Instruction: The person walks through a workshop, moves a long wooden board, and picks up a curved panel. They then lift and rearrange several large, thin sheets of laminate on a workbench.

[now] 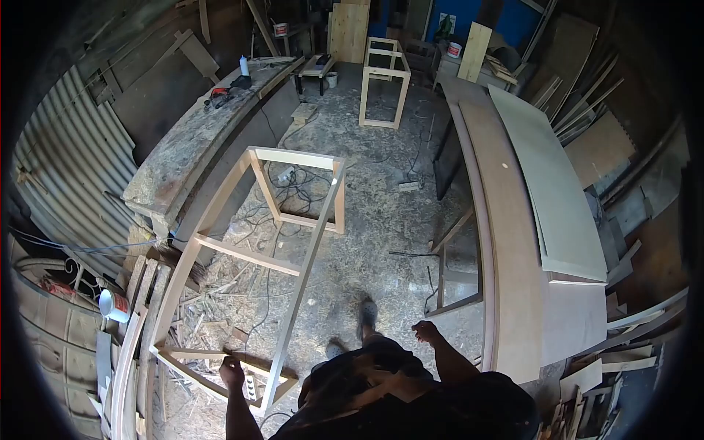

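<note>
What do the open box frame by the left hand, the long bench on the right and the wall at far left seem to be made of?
Pale open box frame: bare, unfinished sawn timber, light and matt, by the left hand. Long brown bench top: probably sheet board, smooth and even-toned. Grey ridged wall: corrugated metal sheet, judging by the regular ridges.

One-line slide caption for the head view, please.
In a sawdust-strewn workshop, the left hand touches the near end of an open wooden frame; the right hand hangs free beside a long workbench.

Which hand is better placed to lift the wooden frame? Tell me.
Probably left. The left hand is at the near end of the wooden frame; the right hand hangs free, nearer the long table.
</note>
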The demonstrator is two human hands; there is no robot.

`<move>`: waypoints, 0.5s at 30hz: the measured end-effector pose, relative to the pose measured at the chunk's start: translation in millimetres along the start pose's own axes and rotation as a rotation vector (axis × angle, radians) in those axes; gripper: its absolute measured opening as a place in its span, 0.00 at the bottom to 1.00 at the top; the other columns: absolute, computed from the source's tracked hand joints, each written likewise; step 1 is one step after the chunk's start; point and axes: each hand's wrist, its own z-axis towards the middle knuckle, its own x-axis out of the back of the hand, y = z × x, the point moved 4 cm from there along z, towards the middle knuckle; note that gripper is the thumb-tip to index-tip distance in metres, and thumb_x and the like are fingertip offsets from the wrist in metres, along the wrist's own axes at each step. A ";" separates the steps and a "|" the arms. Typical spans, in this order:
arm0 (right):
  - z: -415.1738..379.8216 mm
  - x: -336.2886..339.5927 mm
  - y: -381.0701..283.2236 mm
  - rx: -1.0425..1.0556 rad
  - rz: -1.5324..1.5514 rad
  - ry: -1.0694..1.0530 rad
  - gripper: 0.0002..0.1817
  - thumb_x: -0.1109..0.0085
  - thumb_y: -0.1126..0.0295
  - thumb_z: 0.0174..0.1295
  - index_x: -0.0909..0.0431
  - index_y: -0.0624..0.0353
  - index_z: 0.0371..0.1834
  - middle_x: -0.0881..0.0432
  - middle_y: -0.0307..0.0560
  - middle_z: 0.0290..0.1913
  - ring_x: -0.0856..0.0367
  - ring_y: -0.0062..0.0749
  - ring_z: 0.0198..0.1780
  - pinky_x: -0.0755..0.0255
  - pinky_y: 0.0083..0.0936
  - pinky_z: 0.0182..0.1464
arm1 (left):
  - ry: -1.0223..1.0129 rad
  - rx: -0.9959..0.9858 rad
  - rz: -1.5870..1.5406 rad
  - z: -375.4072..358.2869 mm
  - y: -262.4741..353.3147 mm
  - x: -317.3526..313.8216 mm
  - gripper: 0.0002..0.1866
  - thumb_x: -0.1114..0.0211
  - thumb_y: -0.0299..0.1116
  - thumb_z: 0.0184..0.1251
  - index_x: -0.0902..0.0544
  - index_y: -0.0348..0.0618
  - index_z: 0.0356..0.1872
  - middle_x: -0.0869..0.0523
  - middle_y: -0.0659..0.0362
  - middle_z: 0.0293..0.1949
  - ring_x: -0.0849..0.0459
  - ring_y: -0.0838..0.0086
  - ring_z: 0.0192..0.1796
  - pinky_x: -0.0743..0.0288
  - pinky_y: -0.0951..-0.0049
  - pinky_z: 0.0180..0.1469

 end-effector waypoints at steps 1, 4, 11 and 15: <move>4.3 1.9 3.2 -0.033 -0.032 0.000 0.12 0.43 0.62 0.52 0.26 0.60 0.27 0.26 0.44 0.19 0.27 0.27 0.16 0.33 0.24 0.17 | 0.052 -0.064 -0.065 20.4 14.6 -18.0 0.05 0.44 0.31 0.51 0.21 0.42 0.25 0.20 0.53 0.24 0.21 0.62 0.27 0.29 0.68 0.30; 27.0 3.8 2.8 -0.106 -0.010 -0.018 0.12 0.43 0.62 0.52 0.26 0.60 0.27 0.26 0.45 0.19 0.27 0.27 0.16 0.32 0.25 0.17 | -0.054 -0.283 -0.221 76.3 75.9 -93.4 0.04 0.43 0.25 0.49 0.21 0.40 0.26 0.20 0.54 0.22 0.22 0.69 0.25 0.30 0.73 0.28; 92.3 40.2 -44.2 0.117 0.190 0.039 0.10 0.44 0.63 0.51 0.25 0.58 0.29 0.24 0.45 0.19 0.26 0.27 0.16 0.31 0.24 0.19 | -0.474 -0.548 -0.490 75.0 356.8 -240.3 0.07 0.39 0.25 0.50 0.25 0.40 0.32 0.21 0.57 0.30 0.20 0.74 0.31 0.26 0.75 0.32; 108.5 100.9 -104.2 0.208 0.253 0.181 0.11 0.44 0.61 0.52 0.25 0.57 0.27 0.25 0.43 0.17 0.26 0.24 0.16 0.32 0.22 0.18 | -0.887 -0.512 -0.454 73.1 418.1 -330.2 0.13 0.36 0.30 0.50 0.28 0.40 0.35 0.22 0.57 0.34 0.20 0.71 0.33 0.26 0.74 0.34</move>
